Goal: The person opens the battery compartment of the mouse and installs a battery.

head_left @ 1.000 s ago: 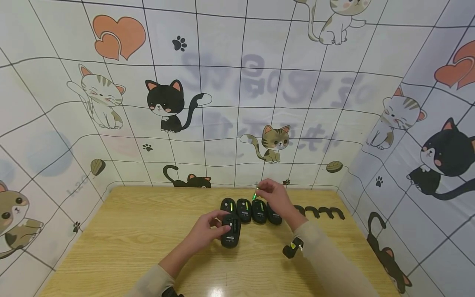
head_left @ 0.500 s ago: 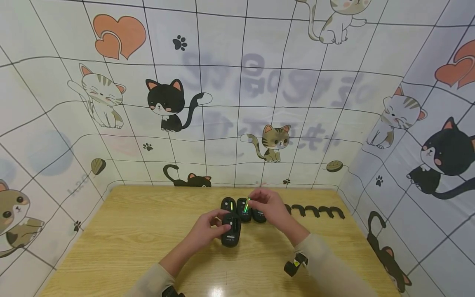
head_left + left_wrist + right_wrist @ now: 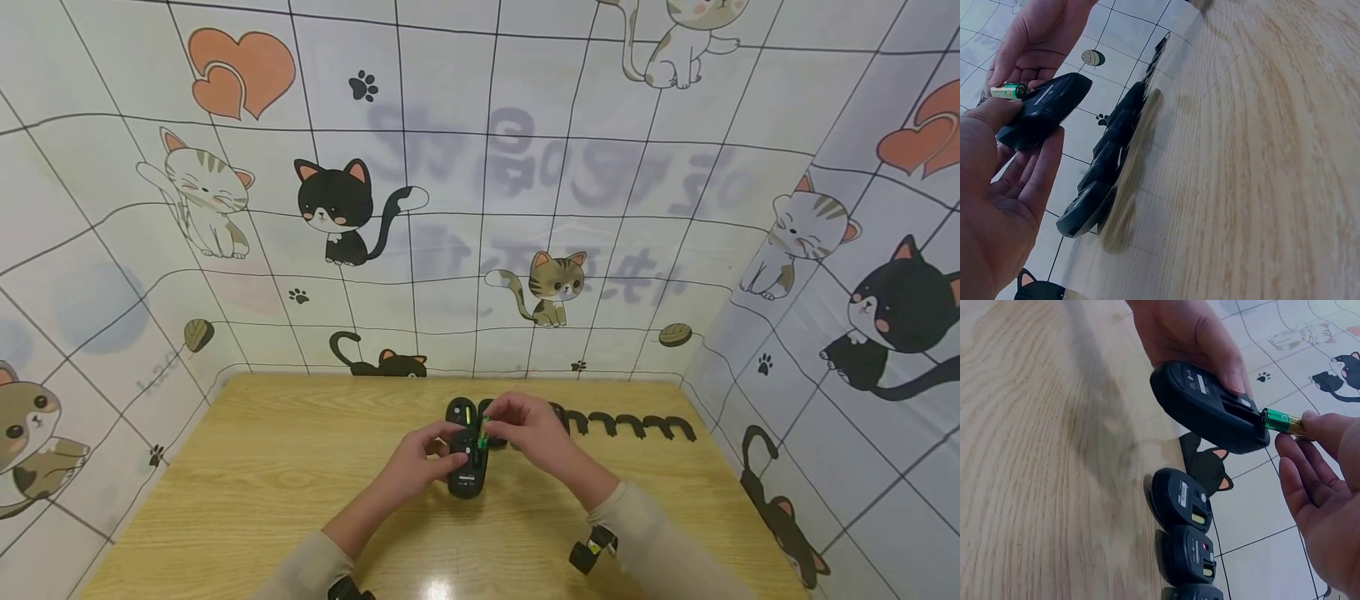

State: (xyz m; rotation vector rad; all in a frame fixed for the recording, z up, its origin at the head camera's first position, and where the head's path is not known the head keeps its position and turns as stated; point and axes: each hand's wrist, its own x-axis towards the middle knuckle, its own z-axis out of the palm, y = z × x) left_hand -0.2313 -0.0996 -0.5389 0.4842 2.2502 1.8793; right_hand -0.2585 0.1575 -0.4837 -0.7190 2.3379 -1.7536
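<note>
My left hand point(image 3: 420, 465) grips a black computer mouse point(image 3: 467, 482) above the table, its underside turned up. In the right wrist view that mouse point(image 3: 1200, 403) shows a long battery slot with no cover on it. Between thumb and fingers, my right hand point(image 3: 534, 433) pinches a green and gold battery point(image 3: 1282, 420). The green end of the battery is right at the end of the slot. Seen from the left wrist, the battery point(image 3: 1010, 92) lies close beside my left thumb, at the mouse's edge.
Behind the held mouse, several more black mice point(image 3: 1183, 499) lie underside up in a row, yellowish batteries showing in the slots of the nearest ones. Farther right, several curved black covers point(image 3: 632, 424) line the wooden table point(image 3: 300, 467). A printed sheet point(image 3: 450, 250) hangs behind.
My right hand has come left and nearer with the battery, from above the row of mice to the held mouse. The left hand and its mouse have stayed in place.
</note>
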